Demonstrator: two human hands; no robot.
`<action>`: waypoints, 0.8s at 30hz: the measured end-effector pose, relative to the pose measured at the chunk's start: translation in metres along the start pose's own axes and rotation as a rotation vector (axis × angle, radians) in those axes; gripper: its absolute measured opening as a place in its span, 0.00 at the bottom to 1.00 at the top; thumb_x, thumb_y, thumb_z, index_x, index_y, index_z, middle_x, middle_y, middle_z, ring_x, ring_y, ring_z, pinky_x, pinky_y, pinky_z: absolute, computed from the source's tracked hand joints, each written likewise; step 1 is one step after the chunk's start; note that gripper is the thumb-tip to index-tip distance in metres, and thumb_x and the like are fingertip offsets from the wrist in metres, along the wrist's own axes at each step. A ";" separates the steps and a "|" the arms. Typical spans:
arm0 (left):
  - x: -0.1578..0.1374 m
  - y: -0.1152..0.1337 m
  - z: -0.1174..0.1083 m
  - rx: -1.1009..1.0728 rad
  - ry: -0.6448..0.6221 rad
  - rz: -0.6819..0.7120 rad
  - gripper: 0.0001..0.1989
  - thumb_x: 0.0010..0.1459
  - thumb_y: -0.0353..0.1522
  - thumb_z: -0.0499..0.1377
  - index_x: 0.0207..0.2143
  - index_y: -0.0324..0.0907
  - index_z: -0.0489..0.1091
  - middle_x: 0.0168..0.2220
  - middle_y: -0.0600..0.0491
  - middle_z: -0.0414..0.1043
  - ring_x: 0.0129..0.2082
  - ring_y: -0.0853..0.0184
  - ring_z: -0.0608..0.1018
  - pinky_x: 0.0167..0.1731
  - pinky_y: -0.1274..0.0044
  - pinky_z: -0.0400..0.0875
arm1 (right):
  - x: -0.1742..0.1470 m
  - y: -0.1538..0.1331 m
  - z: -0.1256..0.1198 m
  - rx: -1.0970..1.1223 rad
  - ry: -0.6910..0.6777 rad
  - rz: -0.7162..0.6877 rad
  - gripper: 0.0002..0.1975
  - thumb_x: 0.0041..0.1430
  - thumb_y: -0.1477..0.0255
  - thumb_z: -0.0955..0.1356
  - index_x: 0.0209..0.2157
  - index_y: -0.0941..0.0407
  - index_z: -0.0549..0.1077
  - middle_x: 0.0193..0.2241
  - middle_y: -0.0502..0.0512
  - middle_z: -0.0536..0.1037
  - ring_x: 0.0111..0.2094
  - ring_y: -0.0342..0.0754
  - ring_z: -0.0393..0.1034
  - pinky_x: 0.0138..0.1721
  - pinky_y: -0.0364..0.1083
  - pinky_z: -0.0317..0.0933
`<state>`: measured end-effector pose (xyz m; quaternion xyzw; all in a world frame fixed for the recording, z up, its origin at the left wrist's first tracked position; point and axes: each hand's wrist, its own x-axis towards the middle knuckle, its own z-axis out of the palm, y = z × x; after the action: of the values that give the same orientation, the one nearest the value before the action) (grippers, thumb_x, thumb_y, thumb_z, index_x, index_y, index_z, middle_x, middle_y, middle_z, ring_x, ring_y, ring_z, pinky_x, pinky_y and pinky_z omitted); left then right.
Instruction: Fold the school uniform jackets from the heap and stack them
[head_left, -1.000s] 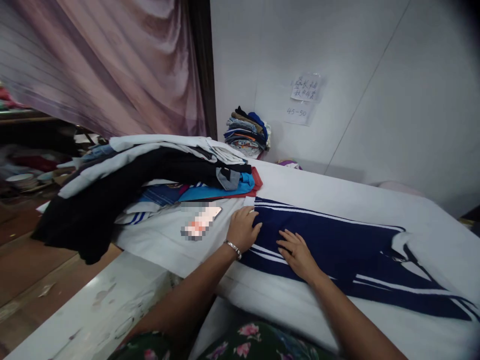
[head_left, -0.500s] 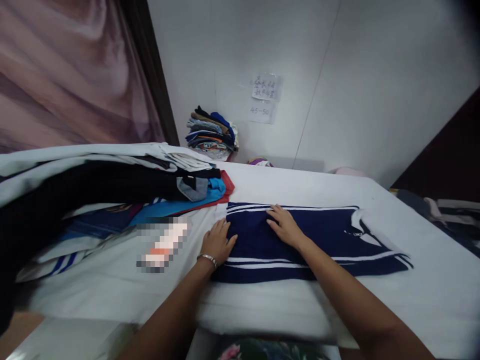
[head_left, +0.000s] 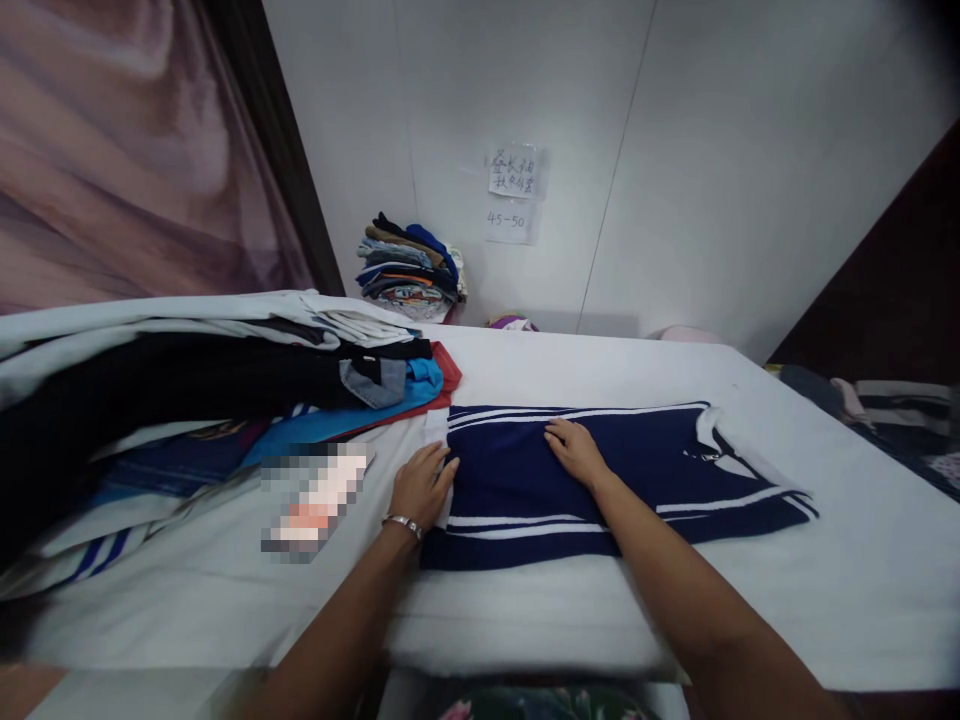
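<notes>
A navy zip-neck top [head_left: 510, 465] with white stripes and a white collar lies flat on the white-covered table, its collar pointing right. Its striped sleeves run lengthwise along the far and near sides. My left hand [head_left: 421, 485], with a bracelet at the wrist, rests at the hem on the left, fingers stretched out over the white band. On the middle of the top lies my right hand [head_left: 577, 452], palm down, its fingers loosely bent and pressing on the fabric. Neither hand grasps any cloth.
Unfolded clothes [head_left: 225, 375] are heaped on the left of the table [head_left: 600, 365]. A pixelated flat object [head_left: 322, 500] lies before them. Folded clothes [head_left: 412, 265] are stacked by the wall beside paper signs [head_left: 514, 172]. More clothes [head_left: 892, 410] lie off to the right.
My right hand has drawn its fingers closer together on the top. My left hand has shifted slightly left at the hem. The whole view has moved a little.
</notes>
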<state>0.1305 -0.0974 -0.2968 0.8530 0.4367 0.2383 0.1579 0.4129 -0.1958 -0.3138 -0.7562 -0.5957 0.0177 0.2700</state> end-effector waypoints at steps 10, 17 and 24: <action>-0.003 0.008 -0.006 0.005 0.063 0.357 0.16 0.53 0.44 0.54 0.39 0.48 0.74 0.49 0.49 0.73 0.52 0.56 0.70 0.54 0.62 0.61 | -0.062 0.017 -0.071 0.067 0.092 0.008 0.14 0.61 0.67 0.61 0.43 0.50 0.74 0.44 0.52 0.77 0.47 0.48 0.70 0.60 0.60 0.45; 0.007 0.001 0.003 0.107 -0.016 0.406 0.20 0.51 0.46 0.52 0.43 0.50 0.72 0.46 0.48 0.75 0.47 0.54 0.74 0.48 0.62 0.65 | -0.145 0.097 -0.096 -0.046 0.347 0.349 0.18 0.57 0.72 0.60 0.44 0.55 0.76 0.50 0.59 0.73 0.54 0.52 0.64 0.57 0.57 0.55; 0.015 0.013 -0.001 0.243 -0.048 0.511 0.20 0.51 0.42 0.52 0.45 0.50 0.72 0.49 0.48 0.72 0.48 0.52 0.72 0.51 0.57 0.61 | -0.147 0.100 -0.094 -0.004 0.342 0.385 0.25 0.53 0.75 0.61 0.53 0.54 0.70 0.53 0.56 0.71 0.55 0.50 0.63 0.57 0.53 0.57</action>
<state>0.1463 -0.0923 -0.2854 0.9535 0.2289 0.1961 -0.0002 0.4926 -0.3809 -0.3203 -0.8483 -0.3864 -0.0606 0.3570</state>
